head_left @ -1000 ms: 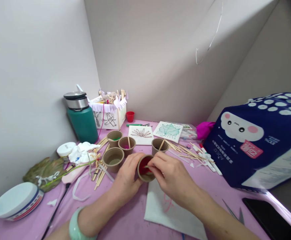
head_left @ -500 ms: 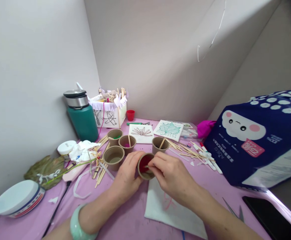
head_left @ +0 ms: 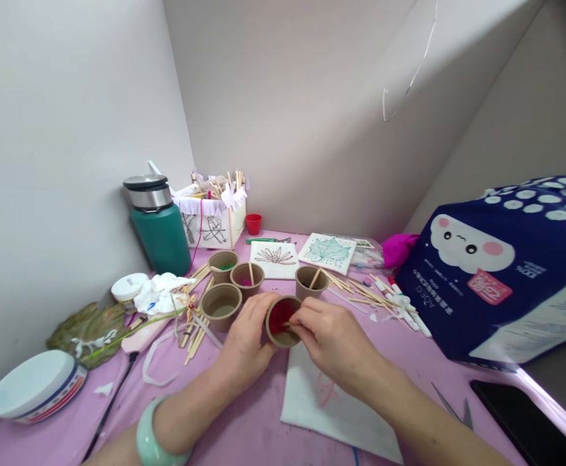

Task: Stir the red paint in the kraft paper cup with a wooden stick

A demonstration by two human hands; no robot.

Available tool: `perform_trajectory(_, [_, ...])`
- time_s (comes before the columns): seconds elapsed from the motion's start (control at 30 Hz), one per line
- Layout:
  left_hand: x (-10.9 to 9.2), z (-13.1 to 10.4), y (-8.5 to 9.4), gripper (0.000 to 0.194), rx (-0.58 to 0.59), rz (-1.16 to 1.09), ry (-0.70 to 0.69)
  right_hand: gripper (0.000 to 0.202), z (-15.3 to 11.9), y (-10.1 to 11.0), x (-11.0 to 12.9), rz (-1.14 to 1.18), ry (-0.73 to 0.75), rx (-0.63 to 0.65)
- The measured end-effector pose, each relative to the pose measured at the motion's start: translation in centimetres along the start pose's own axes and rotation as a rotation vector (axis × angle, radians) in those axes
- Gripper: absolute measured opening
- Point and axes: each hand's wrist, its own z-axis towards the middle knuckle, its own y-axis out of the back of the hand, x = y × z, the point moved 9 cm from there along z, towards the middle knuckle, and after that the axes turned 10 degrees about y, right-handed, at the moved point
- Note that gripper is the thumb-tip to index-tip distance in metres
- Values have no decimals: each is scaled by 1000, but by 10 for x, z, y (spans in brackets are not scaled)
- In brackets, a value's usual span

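From the head view, your left hand held a brown cup just above the surface, near the lower middle of the view, its mouth tipped toward you. The fingers wrapped its left side, thumb low. Your right hand came in from the other side, wrist bent inward and palm turned down, its fingers pinching a thin stick that reached into the red contents. Both forearms angled in from the near edge, the left one wearing a pale green bangle.

The cup already had red in it, and the stick was in contact with it; how evenly it was mixed, you could not tell from here. Under your right hand and forearm lay a white sheet with only a few pink lines showing, the rest hidden or bare. Beyond the cups, a sheet with a brown flower and a sheet with a green leaf looked far more complete. The magenta cup and the dark cup each had a stick standing in them.
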Motion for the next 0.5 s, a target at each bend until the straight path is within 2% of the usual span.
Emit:
perform_trajectory(0.13, [0, -1, -1, 53, 12, 6, 4, 17, -3, 4, -3, -196, -44, -32])
perform_trajectory(0.37, [0, -1, 0, 53, 12, 12, -4, 16, -1, 0, 3, -48, -20, -15])
perform_trajectory(0.5, [1, 0, -1, 53, 15, 8, -2, 14, -1, 0, -1, -193, -31, 19])
